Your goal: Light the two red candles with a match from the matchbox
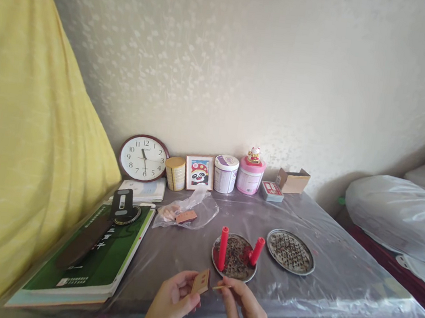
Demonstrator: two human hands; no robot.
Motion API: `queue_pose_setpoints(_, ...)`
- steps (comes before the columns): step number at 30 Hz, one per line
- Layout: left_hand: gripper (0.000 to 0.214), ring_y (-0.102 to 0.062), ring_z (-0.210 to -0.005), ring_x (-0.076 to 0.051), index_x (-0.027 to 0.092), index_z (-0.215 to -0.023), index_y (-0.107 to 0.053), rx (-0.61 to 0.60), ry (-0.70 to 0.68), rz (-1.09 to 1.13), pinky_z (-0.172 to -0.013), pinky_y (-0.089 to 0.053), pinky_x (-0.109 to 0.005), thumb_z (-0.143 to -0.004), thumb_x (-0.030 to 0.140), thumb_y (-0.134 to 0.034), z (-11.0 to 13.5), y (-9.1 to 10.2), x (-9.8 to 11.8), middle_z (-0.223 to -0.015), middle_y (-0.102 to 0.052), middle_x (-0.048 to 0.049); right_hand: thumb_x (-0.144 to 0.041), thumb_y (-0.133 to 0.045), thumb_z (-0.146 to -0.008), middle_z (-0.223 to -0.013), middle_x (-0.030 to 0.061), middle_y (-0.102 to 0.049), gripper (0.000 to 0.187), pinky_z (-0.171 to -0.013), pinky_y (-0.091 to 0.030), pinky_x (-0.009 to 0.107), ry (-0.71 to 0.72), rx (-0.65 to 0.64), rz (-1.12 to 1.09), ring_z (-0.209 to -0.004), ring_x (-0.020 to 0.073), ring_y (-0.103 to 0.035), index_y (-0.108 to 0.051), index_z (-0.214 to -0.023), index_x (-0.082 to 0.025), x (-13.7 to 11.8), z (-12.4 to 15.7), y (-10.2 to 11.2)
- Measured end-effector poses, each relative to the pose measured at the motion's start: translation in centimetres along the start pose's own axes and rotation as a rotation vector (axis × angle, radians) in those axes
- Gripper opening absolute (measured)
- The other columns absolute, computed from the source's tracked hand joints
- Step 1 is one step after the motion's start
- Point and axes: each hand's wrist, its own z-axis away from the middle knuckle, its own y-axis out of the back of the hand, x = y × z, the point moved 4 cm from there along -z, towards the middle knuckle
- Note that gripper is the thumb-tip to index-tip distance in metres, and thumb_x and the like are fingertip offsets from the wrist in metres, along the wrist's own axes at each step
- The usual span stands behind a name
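Between the thumb and fingers of my left hand is a small tan matchbox, tilted with its dark side edge facing right. My right hand pinches a thin matchstick, its tip pointing left, a short gap from the box. No flame shows on it. Just beyond my hands, two red candles stand on a round, blackened metal plate: the left candle is upright, the right candle leans to the right, with red wax at its base.
A second metal plate lies to the right. A clear plastic bag with a brown box lies behind. Green books are at left. A clock, tins and a picture frame line the wall. Plastic sheeting covers the table.
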Motion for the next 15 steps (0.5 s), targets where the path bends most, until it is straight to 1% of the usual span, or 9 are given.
queue_pose_setpoints(4,0.046,-0.059,-0.061,-0.017,0.015,-0.099,-0.068,0.016,0.002,0.026,-0.055,-0.043,-0.028,-0.066,0.046,-0.077,0.07,-0.02,0.15,-0.079,-0.068,-0.0084,-0.033,-0.064,-0.083,-0.082,0.0044,-0.072,0.013,-0.070,-0.053,0.020,-0.013,0.025,0.027,-0.074,0.0182,-0.068,-0.071,-0.086,-0.022,0.20,-0.30,0.44)
queue_pose_setpoints(9,0.050,-0.058,-0.060,-0.017,0.015,-0.099,-0.069,0.018,0.003,0.008,-0.054,-0.043,-0.029,-0.064,0.049,-0.077,0.01,0.05,-0.17,-0.078,-0.068,-0.0087,-0.024,-0.063,-0.083,-0.082,0.0044,-0.071,0.007,-0.068,-0.053,0.020,0.137,-0.080,0.083,-0.074,0.0176,-0.068,-0.070,-0.085,-0.022,-0.51,-0.62,0.17)
queue_pose_setpoints(11,0.049,-0.058,-0.060,-0.017,0.015,-0.099,-0.069,0.022,-0.005,0.005,-0.054,-0.043,-0.029,-0.064,0.049,-0.077,-0.02,0.08,-0.19,-0.078,-0.068,-0.0081,-0.023,-0.063,-0.083,-0.082,0.0047,-0.071,0.007,-0.068,-0.053,0.020,0.170,-0.112,0.087,-0.074,0.0179,-0.068,-0.070,-0.085,-0.022,-0.68,-0.54,-0.08)
queue_pose_setpoints(13,0.048,-0.058,-0.060,-0.017,0.016,-0.099,-0.069,0.019,-0.011,0.004,-0.054,-0.043,-0.028,-0.065,0.049,-0.076,-0.01,0.05,-0.10,-0.078,-0.068,-0.0080,-0.024,-0.064,-0.083,-0.081,0.0040,-0.072,0.007,-0.068,-0.053,0.020,0.153,-0.093,0.061,-0.073,0.0173,-0.068,-0.070,-0.086,-0.023,-0.60,-0.32,-0.24)
queue_pose_setpoints(15,0.048,-0.059,-0.061,-0.017,0.015,-0.100,-0.069,0.004,-0.005,0.001,-0.055,-0.043,-0.028,-0.066,0.049,-0.076,0.03,-0.04,0.01,-0.081,-0.069,-0.0090,-0.028,-0.065,-0.083,-0.079,0.0027,-0.072,0.009,-0.067,-0.052,0.018,0.102,-0.047,0.021,-0.070,0.0160,-0.068,-0.071,-0.088,-0.024,-0.32,-0.02,-0.33)
